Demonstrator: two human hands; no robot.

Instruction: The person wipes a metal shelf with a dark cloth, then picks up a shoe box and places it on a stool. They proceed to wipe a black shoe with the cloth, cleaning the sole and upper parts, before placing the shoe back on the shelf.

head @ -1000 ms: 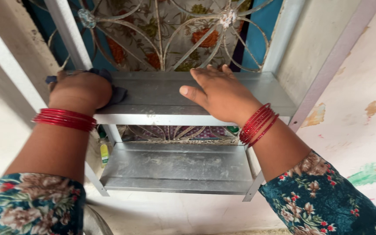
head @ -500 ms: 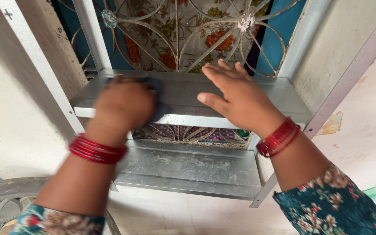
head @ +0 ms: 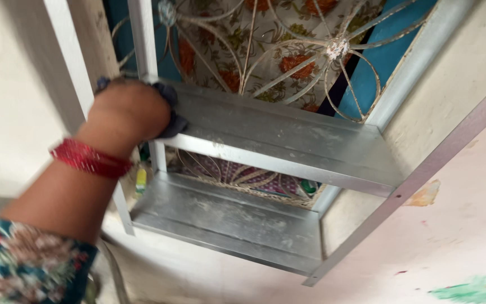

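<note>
The left hand is now pressing a dark blue cloth against the left end of the upper grey sheet-metal shelf, right at its back left corner beside the upright post. Half a second back that hand was working near the middle of the shelf; it is sweeping back to the left edge, fingers closed tight over the bunched cloth, red bangles sliding at the wrist. The right hand, which was lying flat on the right half of the shelf, is gone from the picture, so whether it is open or closed cannot be told. That is leaving the right stretch of the top shelf bare and unbraced. The lower grey metal shelf is showing pale dusty smears across its surface, and a small yellow-capped bottle is standing at its left edge behind the post. Behind both, the white wrought-iron window grille and the floral curtain are filling the opening.
</note>
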